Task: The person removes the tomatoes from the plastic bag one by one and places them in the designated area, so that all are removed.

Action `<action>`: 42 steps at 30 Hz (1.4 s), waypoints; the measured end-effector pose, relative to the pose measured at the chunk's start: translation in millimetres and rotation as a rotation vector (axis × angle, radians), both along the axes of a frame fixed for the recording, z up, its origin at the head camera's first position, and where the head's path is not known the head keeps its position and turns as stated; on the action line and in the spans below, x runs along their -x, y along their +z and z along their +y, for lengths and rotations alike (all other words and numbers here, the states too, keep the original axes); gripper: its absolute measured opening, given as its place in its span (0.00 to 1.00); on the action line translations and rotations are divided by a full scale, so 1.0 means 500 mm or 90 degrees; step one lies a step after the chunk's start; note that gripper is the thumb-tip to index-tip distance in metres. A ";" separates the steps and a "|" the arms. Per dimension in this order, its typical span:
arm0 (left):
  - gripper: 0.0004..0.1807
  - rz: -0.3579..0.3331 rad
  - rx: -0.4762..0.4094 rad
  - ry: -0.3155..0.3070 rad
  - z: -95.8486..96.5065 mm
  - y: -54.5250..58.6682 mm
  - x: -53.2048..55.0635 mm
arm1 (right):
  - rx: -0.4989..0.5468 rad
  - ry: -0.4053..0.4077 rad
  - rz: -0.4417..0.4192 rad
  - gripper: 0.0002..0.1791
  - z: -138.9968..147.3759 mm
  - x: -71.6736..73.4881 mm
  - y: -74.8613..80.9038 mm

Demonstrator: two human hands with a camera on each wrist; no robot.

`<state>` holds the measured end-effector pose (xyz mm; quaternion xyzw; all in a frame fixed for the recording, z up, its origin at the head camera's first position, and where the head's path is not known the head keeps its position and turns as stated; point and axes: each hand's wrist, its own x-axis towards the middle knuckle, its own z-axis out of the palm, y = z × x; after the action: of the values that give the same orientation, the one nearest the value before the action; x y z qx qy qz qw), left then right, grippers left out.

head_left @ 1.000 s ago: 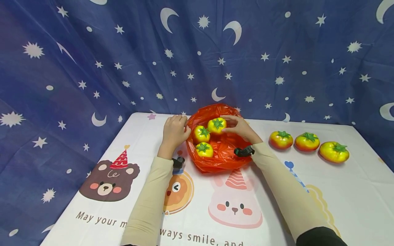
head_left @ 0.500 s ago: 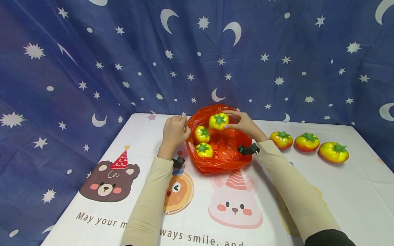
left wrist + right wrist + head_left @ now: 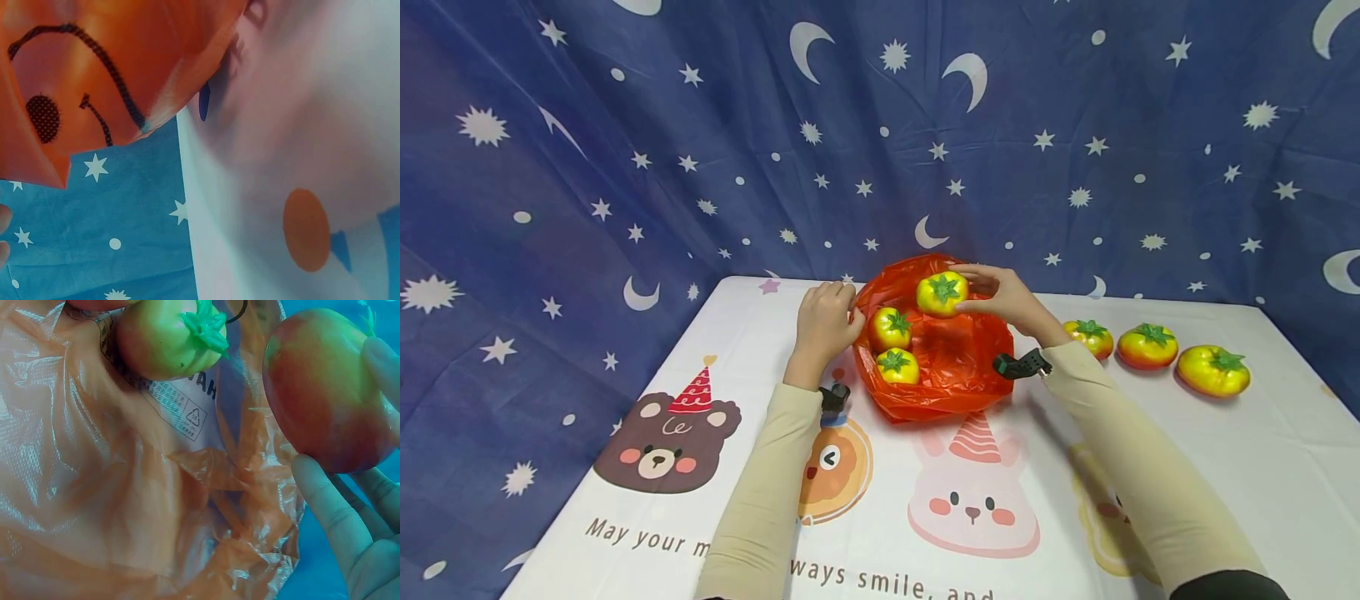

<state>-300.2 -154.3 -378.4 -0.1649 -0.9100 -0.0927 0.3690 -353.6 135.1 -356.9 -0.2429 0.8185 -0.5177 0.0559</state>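
Observation:
My left hand (image 3: pixel 829 321) grips the left rim of a red plastic bag (image 3: pixel 955 354), its fingers curled at the edge. The bag lies spread open on the table. My right hand (image 3: pixel 1009 298) holds a yellow-red tomato (image 3: pixel 942 293) with a green leafy top between thumb and fingers, over the back right part of the bag's mouth. In the right wrist view the fingers are wrapped about that tomato (image 3: pixel 328 394), at the bag's edge. Two more tomatoes, a rear one (image 3: pixel 891 328) and a front one (image 3: pixel 898 366), sit in the bag's left side.
To the right of the bag, three tomatoes stand in a row: the nearest (image 3: pixel 1090 337) partly behind the right wrist, a middle one (image 3: pixel 1147 346) and an outer one (image 3: pixel 1213 372). A white printed tablecloth (image 3: pixel 1262 500) covers the table. A blue starry curtain (image 3: pixel 880 100) hangs close behind.
The right hand has moved right and slightly up with its tomato, away from the two in the bag. My left hand has stayed at the bag's rim.

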 end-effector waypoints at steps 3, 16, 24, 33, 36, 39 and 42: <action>0.05 -0.002 0.000 0.000 0.000 0.001 0.000 | -0.004 -0.001 0.002 0.34 0.007 -0.005 0.006; 0.05 -0.002 0.002 0.000 0.001 0.002 -0.001 | -0.020 0.010 0.020 0.35 0.051 -0.030 0.015; 0.05 -0.003 -0.001 0.000 0.000 0.000 0.001 | -0.011 -0.010 0.018 0.36 0.079 -0.056 0.026; 0.05 -0.002 0.002 -0.001 0.001 0.001 0.000 | -0.021 -0.049 0.026 0.34 0.121 -0.082 0.030; 0.05 -0.003 0.002 0.001 0.000 0.000 0.001 | -0.016 -0.049 0.025 0.34 0.135 -0.086 0.029; 0.05 -0.003 0.001 0.001 0.000 0.000 0.000 | -0.029 -0.056 0.029 0.34 0.148 -0.093 0.031; 0.05 -0.005 0.000 0.002 0.000 0.001 -0.001 | -0.048 -0.067 0.032 0.35 0.160 -0.102 0.037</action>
<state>-299.6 -154.5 -378.1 -0.1630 -0.9118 -0.0929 0.3653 -302.4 215.2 -338.6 -0.2101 0.8500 -0.4827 0.0170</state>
